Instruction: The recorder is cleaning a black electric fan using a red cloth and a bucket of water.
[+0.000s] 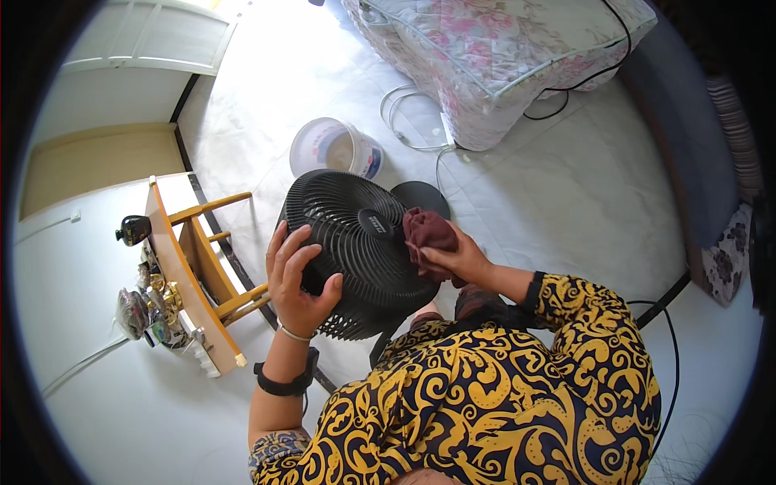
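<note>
A black electric fan with a round slatted grille stands before me, its dark round base partly seen behind it on the floor. At the fan's left side is my left hand, fingers spread and resting against the grille's edge, holding nothing else. My right hand grips a crumpled maroon cloth and presses it to the right part of the grille. The cloth covers some slats there, and the fingertips behind it are hidden.
A white bucket stands on the pale tiled floor beyond the fan. Far right is a bed with a flowered cover; cables lie beside it. On the left, a small wooden table carries several small items.
</note>
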The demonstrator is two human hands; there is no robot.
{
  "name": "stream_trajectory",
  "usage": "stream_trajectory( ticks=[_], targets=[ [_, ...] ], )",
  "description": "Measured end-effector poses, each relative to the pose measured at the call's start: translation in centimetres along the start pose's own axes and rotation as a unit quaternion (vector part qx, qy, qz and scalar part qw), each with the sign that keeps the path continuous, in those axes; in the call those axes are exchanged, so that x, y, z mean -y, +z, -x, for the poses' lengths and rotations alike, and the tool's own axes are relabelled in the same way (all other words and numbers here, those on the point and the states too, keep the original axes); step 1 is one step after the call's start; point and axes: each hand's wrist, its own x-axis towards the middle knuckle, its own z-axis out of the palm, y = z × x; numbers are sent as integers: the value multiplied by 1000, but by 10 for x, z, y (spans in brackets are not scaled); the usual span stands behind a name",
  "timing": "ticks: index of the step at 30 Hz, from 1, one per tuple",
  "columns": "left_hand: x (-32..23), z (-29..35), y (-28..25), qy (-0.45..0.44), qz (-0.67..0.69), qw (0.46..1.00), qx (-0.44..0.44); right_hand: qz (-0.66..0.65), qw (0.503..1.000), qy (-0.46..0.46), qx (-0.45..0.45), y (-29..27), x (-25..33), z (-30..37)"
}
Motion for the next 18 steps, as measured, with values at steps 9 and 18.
stream_trajectory(
  ticks=[9, 18],
  targets=[
    [-4, 3, 4, 29, 13, 999, 6, -111, 992, 32, -54, 30, 12, -126],
    [8, 6, 17, 5, 24, 1000, -3, 141, 955, -218, 145, 89, 89, -171]
  ],
)
